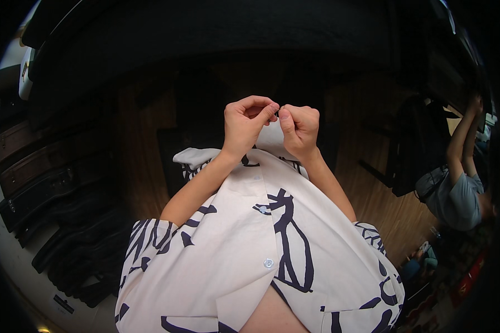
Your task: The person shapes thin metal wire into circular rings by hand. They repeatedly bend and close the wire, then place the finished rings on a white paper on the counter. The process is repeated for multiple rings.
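My left hand (245,126) is raised in front of my shirt, its thumb and index finger pinched together. Right beside it, my right hand (300,130) is closed, with the thumb pressed against the curled index finger. The fingertips of both hands almost meet. A tiny dark bit (276,114) shows between them, too small to name. Whatever else the fingers grip is hidden. Below the hands hangs my white shirt (233,244) with black line patterns.
A dark surface (250,33) stretches across the far side. Several dark cases (36,172) are lined up at the left. Another person (455,191) in a grey top is at the right, arms reaching forward. Wooden floor (366,208) shows on both sides of me.
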The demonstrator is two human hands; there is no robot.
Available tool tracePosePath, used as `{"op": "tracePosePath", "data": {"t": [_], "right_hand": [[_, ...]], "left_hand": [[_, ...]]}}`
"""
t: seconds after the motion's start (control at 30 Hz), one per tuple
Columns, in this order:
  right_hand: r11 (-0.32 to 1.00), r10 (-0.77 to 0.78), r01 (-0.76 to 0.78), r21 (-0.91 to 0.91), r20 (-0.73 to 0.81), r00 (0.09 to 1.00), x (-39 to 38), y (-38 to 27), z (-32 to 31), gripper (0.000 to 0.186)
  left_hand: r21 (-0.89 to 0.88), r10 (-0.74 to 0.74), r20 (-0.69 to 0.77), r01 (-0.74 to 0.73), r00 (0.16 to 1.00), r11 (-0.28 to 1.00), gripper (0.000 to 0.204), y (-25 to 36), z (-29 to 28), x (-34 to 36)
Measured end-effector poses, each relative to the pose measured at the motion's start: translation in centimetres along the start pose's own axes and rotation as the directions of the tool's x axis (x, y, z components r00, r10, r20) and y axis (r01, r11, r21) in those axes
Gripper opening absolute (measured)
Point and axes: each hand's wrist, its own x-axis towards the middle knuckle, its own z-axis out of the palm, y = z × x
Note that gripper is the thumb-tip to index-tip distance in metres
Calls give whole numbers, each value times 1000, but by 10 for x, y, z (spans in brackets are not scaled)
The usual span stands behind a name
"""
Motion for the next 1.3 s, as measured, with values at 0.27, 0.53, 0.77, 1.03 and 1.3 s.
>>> {"op": "tracePosePath", "data": {"t": [0.27, 0.53, 0.77, 1.03, 1.3], "right_hand": [[999, 7, -6, -38, 18, 1000, -2, 7, -4, 32], [984, -76, 90, -154, 96, 993, 5, 7, -12, 31], [850, 289, -275, 449, 38, 957, 1, 24, -24, 44], [338, 581, -463, 819, 206, 787, 5, 17, -19, 45], [371, 604, -422, 827, 130, 787, 6, 18, -20, 45]], "left_hand": [[-110, -224, 91, 233, 970, 966, 15, 1, -4, 2], [-75, -256, 168, 271, 952, 960, 24, 0, -7, 3], [-160, -181, 129, 201, 975, 966, 17, 0, -9, 5], [-88, -44, 40, 48, 998, 995, 15, 0, -9, 2], [-182, -111, 189, 145, 976, 972, 14, 2, -9, 5]]}}
